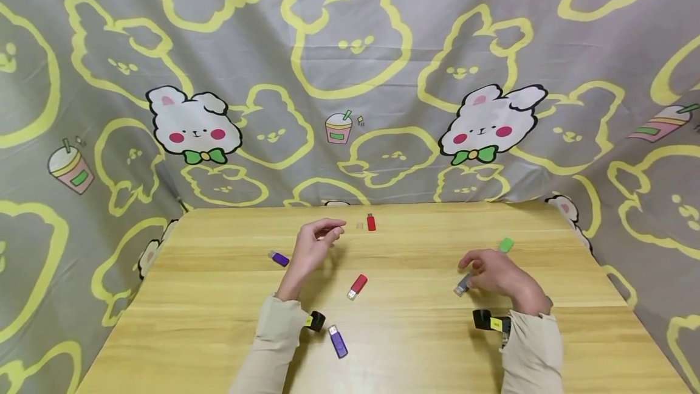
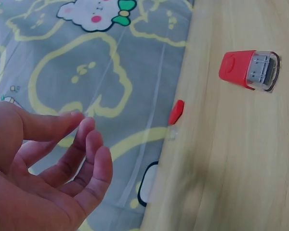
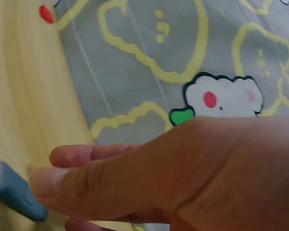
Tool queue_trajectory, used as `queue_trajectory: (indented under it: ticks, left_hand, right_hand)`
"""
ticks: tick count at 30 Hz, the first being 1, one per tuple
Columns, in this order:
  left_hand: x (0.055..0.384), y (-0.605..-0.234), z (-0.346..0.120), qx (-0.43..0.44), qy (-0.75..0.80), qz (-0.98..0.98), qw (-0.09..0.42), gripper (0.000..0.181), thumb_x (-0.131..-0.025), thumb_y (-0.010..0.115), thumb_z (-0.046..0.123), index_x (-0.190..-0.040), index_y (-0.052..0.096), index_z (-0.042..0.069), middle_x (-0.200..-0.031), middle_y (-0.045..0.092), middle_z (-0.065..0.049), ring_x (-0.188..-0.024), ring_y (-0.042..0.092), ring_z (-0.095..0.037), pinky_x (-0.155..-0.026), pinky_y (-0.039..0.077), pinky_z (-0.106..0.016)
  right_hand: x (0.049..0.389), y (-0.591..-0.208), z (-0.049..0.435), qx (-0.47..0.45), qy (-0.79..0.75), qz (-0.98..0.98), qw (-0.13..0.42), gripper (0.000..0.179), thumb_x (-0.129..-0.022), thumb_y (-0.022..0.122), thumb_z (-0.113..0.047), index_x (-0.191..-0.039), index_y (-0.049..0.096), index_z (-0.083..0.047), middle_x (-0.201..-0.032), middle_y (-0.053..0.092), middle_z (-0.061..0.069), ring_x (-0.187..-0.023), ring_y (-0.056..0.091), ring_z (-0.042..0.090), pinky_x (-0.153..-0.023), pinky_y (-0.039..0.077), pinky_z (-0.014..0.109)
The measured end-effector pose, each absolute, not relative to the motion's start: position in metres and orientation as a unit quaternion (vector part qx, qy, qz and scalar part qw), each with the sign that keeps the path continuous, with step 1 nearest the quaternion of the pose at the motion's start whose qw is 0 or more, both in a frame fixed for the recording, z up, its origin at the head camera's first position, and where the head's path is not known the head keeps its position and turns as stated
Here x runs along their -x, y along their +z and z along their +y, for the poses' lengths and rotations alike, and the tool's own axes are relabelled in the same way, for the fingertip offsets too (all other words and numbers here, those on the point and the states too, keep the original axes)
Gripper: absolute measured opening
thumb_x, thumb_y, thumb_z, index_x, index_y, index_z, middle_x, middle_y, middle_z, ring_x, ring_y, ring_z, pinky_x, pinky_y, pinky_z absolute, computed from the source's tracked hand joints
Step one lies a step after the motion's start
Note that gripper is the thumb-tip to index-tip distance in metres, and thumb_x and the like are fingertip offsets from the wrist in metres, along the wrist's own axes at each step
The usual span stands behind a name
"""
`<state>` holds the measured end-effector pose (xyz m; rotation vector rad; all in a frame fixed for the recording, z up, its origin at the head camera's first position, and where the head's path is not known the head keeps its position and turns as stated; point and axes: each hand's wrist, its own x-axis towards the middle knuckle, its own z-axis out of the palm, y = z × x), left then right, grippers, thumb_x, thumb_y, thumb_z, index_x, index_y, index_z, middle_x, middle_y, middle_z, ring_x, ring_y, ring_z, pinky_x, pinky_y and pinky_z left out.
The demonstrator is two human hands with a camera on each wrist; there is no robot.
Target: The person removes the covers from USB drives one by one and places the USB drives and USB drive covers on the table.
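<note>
While your left hand (image 1: 315, 245) hangs with loosely bent, empty fingers, the far red USB drive (image 1: 371, 222) lies just right of their tips and the near red USB drive (image 1: 358, 286) closer to you. Your right hand (image 1: 499, 271) has slightly parted fingers, with the grey-blue USB drive (image 1: 463, 284) beside its thumb; whether they touch, I cannot tell.
</note>
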<state>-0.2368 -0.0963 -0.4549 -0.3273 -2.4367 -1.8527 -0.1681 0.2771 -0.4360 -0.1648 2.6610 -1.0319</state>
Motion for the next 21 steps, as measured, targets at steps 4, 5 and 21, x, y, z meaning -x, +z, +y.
queue_trajectory:
  ticks: [4,5,21]
  left_hand:
    - [0.235,-0.457,-0.100,0.116,-0.602,-0.789,0.027,0.019,-0.098,0.069,0.003,-0.114,0.073,-0.007,-0.105,0.072,-0.023,-0.091,0.066,-0.037,-0.077,0.061,-0.046]
    - [0.234,-0.458,-0.101,0.118,-0.602,-0.789,0.024,0.020,-0.098,0.069,0.003,-0.114,0.073,-0.007,-0.105,0.073,-0.023,-0.091,0.067,-0.037,-0.077,0.061,-0.045]
    - [0.233,-0.462,-0.102,0.129,-0.597,-0.791,-0.009,0.018,-0.099,0.065,0.001,-0.114,0.073,-0.005,-0.106,0.074,-0.020,-0.096,0.069,-0.040,-0.082,0.061,-0.040]
  right_hand:
    - [0.171,-0.441,0.272,0.051,-0.351,0.923,0.150,0.032,-0.077,0.076,0.012,-0.106,0.068,0.003,-0.087,0.053,0.011,-0.072,0.048,0.020,-0.061,0.042,0.028]
    - [0.171,-0.442,0.270,0.051,-0.349,0.923,0.151,0.032,-0.076,0.076,0.013,-0.106,0.068,0.003,-0.088,0.055,0.012,-0.073,0.050,0.021,-0.063,0.044,0.029]
    - [0.176,-0.452,0.262,0.048,-0.321,0.936,0.139,0.018,-0.075,0.086,0.001,-0.085,0.071,-0.002,-0.079,0.067,0.002,-0.074,0.054,0.019,-0.067,0.047,0.033]
